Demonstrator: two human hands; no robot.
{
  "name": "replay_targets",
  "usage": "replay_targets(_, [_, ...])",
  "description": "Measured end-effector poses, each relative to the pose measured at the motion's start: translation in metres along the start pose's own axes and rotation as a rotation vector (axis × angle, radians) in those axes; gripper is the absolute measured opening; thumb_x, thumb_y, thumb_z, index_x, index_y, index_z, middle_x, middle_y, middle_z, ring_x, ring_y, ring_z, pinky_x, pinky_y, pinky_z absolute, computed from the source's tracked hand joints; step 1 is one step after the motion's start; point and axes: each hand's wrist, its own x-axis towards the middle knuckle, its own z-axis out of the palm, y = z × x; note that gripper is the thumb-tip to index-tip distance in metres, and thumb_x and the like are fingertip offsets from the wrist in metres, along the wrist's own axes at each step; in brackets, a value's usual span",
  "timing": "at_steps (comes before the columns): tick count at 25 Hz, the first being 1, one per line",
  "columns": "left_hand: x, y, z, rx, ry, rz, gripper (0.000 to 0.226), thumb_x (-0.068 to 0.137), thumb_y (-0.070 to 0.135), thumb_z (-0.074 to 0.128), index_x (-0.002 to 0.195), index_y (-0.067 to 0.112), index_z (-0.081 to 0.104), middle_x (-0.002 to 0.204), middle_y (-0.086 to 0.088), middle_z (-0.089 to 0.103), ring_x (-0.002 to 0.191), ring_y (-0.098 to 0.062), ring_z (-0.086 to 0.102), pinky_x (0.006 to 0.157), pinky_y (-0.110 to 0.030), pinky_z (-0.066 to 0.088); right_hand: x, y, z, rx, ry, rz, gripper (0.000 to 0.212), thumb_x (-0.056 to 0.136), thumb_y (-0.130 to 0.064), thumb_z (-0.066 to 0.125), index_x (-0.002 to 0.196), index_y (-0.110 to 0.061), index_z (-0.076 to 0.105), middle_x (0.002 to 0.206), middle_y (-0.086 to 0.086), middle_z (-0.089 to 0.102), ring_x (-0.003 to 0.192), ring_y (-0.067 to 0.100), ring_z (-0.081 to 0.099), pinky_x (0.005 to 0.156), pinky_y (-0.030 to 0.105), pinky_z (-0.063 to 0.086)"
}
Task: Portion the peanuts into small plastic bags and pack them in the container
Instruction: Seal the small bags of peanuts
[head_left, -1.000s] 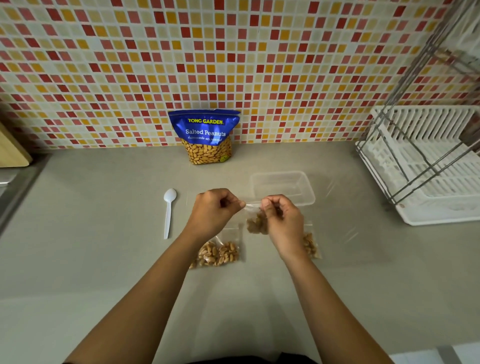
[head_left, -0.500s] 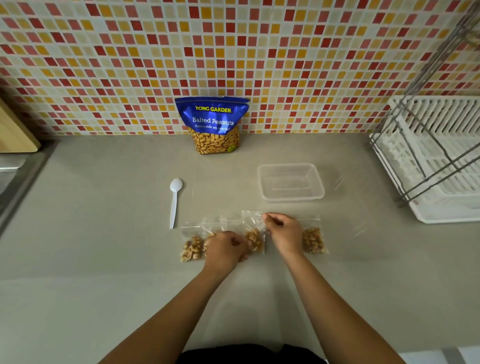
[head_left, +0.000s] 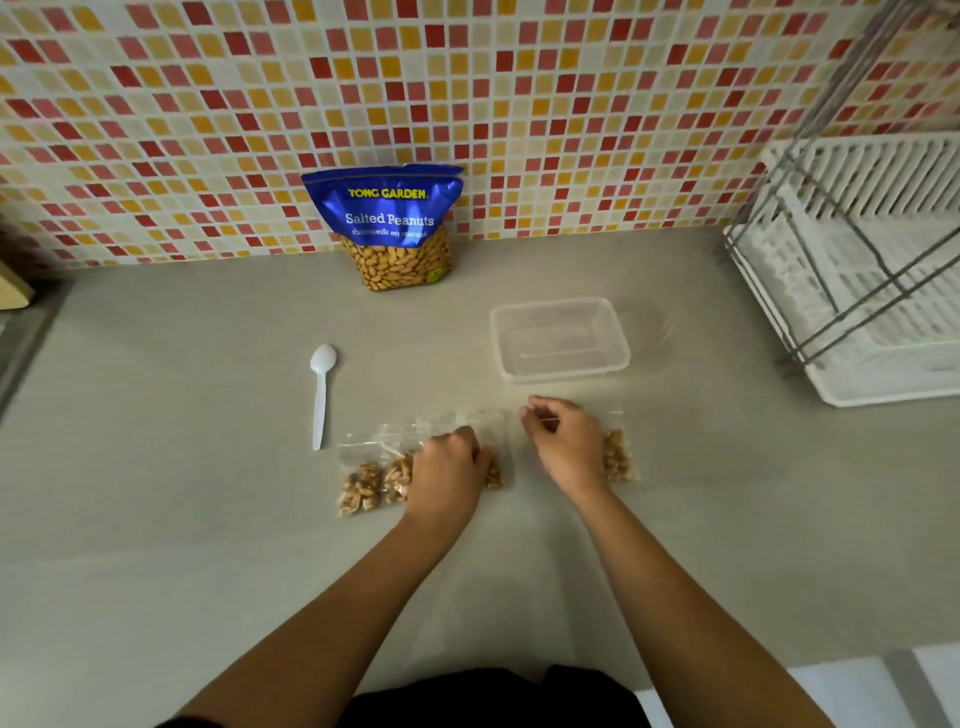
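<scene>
1. Four small clear bags, each holding peanuts (head_left: 363, 488), lie in a row on the bench (head_left: 156, 467) towards its front. The leftmost bag (head_left: 353, 452) is overlapped by the second bag (head_left: 397, 462). Next comes the third bag (head_left: 493, 434), and the rightmost bag (head_left: 618, 457) lies apart from it.
2. The left hand (head_left: 447, 467) rests knuckles-up on the third bag with its fingers curled. I cannot tell whether they grip the bag.
3. The right hand (head_left: 563, 444) covers much of the rightmost bag. Its fingers (head_left: 535, 415) are drawn together and pinch that bag's top edge.
4. The clear container (head_left: 563, 375) stands lidless on the bench just behind the hands.
5. A white spoon (head_left: 321, 395) lies left of the bags, its bowl towards the wall.
6. The blue peanut pouch (head_left: 387, 218) stands upright against the tiled wall (head_left: 571, 104). A white dish rack (head_left: 872, 291) sits at the right edge.
</scene>
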Motion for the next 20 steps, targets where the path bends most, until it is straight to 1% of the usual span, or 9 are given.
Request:
replay_targets(3, [0.021, 0.02, 0.016, -0.065, -0.026, 0.072, 0.025, 0.091, 0.024, 0.053, 0.098, 0.002, 0.064, 0.094, -0.018, 0.07, 0.091, -0.034, 0.064, 0.079, -0.038, 0.048, 0.01, 0.019, -0.038, 0.051, 0.167, 0.012, 0.018, 0.085, -0.019, 0.065, 0.097, -0.009, 0.072, 0.096, 0.007, 0.073, 0.084, 0.019, 0.067, 0.081, 0.022, 0.046])
replay_targets(4, [0.026, 0.03, 0.023, -0.068, -0.049, 0.103, 0.026, 0.091, 0.023, 0.052, 0.103, 0.002, 0.061, 0.098, -0.019, 0.068, 0.094, -0.035, 0.063, 0.081, -0.038, 0.047, 0.013, 0.029, -0.048, 0.039, 0.223, 0.047, 0.016, 0.084, -0.017, 0.065, 0.097, -0.009, 0.071, 0.096, 0.009, 0.072, 0.083, 0.019, 0.066, 0.079, 0.021, 0.044])
replay_targets(6, [0.035, 0.051, 0.04, -0.017, -0.106, 0.184, 0.032, 0.093, 0.017, 0.046, 0.121, 0.001, 0.051, 0.113, -0.021, 0.062, 0.104, -0.036, 0.058, 0.088, -0.039, 0.044, 0.021, 0.052, -0.063, -0.044, 0.291, 0.138, 0.02, 0.084, -0.019, 0.063, 0.101, -0.01, 0.069, 0.1, 0.012, 0.068, 0.089, 0.024, 0.064, 0.081, 0.023, 0.042])
replay_targets(9, [0.047, 0.075, 0.064, 0.091, -0.185, 0.255, 0.052, 0.093, 0.007, 0.04, 0.142, -0.001, 0.023, 0.134, -0.023, 0.044, 0.121, -0.037, 0.045, 0.101, -0.037, 0.034, 0.024, 0.072, -0.062, -0.204, 0.174, 0.232, 0.032, 0.086, -0.032, 0.062, 0.109, -0.009, 0.066, 0.109, 0.017, 0.061, 0.101, 0.031, 0.058, 0.089, 0.027, 0.038])
replay_targets(11, [0.056, 0.085, 0.073, 0.141, -0.205, 0.258, 0.056, 0.093, 0.005, 0.038, 0.144, 0.0, 0.016, 0.138, -0.022, 0.039, 0.125, -0.037, 0.039, 0.104, -0.037, 0.031, 0.023, 0.075, -0.058, -0.195, 0.133, 0.21, 0.031, 0.085, -0.031, 0.064, 0.105, -0.008, 0.068, 0.108, 0.017, 0.06, 0.098, 0.032, 0.059, 0.09, 0.028, 0.039])
replay_targets(12, [0.06, 0.087, 0.077, 0.145, -0.197, 0.256, 0.054, 0.093, 0.004, 0.039, 0.143, 0.001, 0.02, 0.137, -0.021, 0.04, 0.125, -0.036, 0.038, 0.103, -0.037, 0.032, 0.022, 0.074, -0.057, -0.167, 0.145, 0.192, 0.026, 0.084, -0.027, 0.066, 0.101, -0.008, 0.069, 0.106, 0.016, 0.061, 0.094, 0.031, 0.06, 0.089, 0.028, 0.04])
replay_targets(14, [0.066, 0.087, 0.081, 0.103, -0.173, 0.235, 0.045, 0.091, 0.003, 0.041, 0.136, 0.003, 0.034, 0.132, -0.019, 0.046, 0.122, -0.035, 0.041, 0.099, -0.038, 0.036, 0.019, 0.074, -0.056, -0.099, 0.176, 0.181, 0.015, 0.083, -0.02, 0.067, 0.092, -0.008, 0.069, 0.098, 0.013, 0.064, 0.088, 0.028, 0.062, 0.084, 0.027, 0.043])
replay_targets(17, [0.069, 0.083, 0.082, -0.008, -0.13, 0.229, 0.027, 0.09, 0.01, 0.048, 0.114, 0.004, 0.058, 0.115, -0.019, 0.057, 0.108, -0.034, 0.05, 0.092, -0.037, 0.042, 0.012, 0.073, -0.057, 0.017, 0.179, 0.155, 0.007, 0.086, -0.014, 0.062, 0.089, -0.008, 0.064, 0.087, 0.008, 0.068, 0.076, 0.018, 0.062, 0.071, 0.018, 0.041])
replay_targets(20, [0.065, 0.073, 0.07, -0.297, -0.127, 0.173, 0.013, 0.085, 0.012, 0.06, 0.091, 0.003, 0.066, 0.097, -0.017, 0.063, 0.088, -0.03, 0.06, 0.083, -0.027, 0.046, 0.003, 0.061, -0.058, 0.249, 0.195, 0.153, 0.004, 0.088, -0.011, 0.06, 0.093, -0.01, 0.059, 0.082, 0.002, 0.066, 0.071, 0.006, 0.061, 0.066, 0.009, 0.041])
